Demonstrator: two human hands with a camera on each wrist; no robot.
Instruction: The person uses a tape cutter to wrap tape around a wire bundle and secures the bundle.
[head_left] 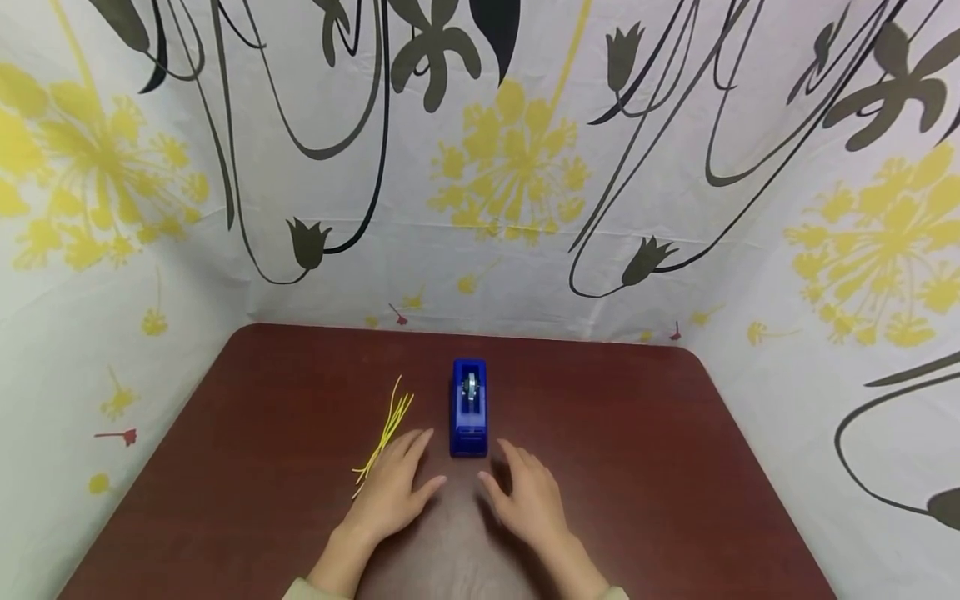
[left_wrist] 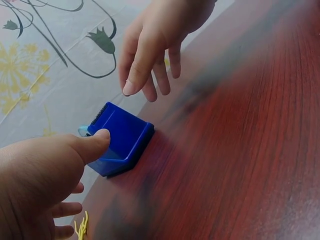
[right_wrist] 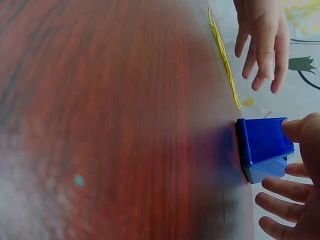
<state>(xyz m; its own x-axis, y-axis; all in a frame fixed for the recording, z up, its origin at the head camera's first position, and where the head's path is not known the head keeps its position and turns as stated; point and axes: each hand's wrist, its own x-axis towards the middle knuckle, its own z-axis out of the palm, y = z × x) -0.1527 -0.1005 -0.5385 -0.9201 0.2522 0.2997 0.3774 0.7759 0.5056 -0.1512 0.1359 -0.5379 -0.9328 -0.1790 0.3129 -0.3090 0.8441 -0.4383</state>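
Note:
A blue tape dispenser (head_left: 469, 417) with a small roll of tape (head_left: 470, 387) stands on the dark red table, its cutter end toward the person. Left of it lies a loose bundle of thin yellow strands (head_left: 390, 427), partly hidden behind the left hand. My left hand (head_left: 393, 487) is near the dispenser's front left, fingers spread and holding nothing. On the other side my right hand (head_left: 528, 496) is held with relaxed, spread fingers, likewise holding nothing. In both wrist views a thumb overlaps the dispenser (left_wrist: 125, 132) in the picture; the head view shows both hands apart from it.
The brown-red table (head_left: 615, 417) has rounded far corners. A pale cloth (head_left: 360, 283) with yellow and grey flower prints hangs behind it and along both sides.

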